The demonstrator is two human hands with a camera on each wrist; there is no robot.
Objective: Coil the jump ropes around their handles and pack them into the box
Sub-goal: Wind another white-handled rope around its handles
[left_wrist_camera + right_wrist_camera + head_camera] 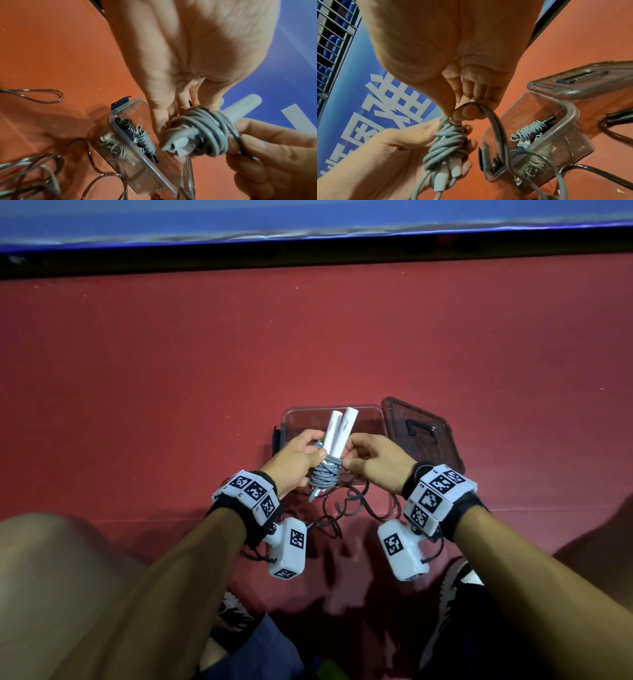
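Note:
My left hand (301, 455) grips a pair of white jump-rope handles (339, 428) held side by side, with grey rope (325, 474) coiled round their lower part. Right beside the coil, my right hand (370, 462) pinches the free grey rope (489, 112) between thumb and fingers. From that pinch the rope loops down over the floor. Just beyond the hands, the clear plastic box (294, 416) stands open on the red floor. Inside it lie coiled rope bundles (529, 129) with black handles (123, 122). The wrist views show the coil (205, 129) close up.
The box's tinted lid (421, 433) lies open to the right of the box. Loose dark rope (346, 508) curls on the floor near my wrists, and more loops (34, 94) lie to the left. My knees and shoes (448, 597) are below. A dark ledge (308, 261) bounds the far side.

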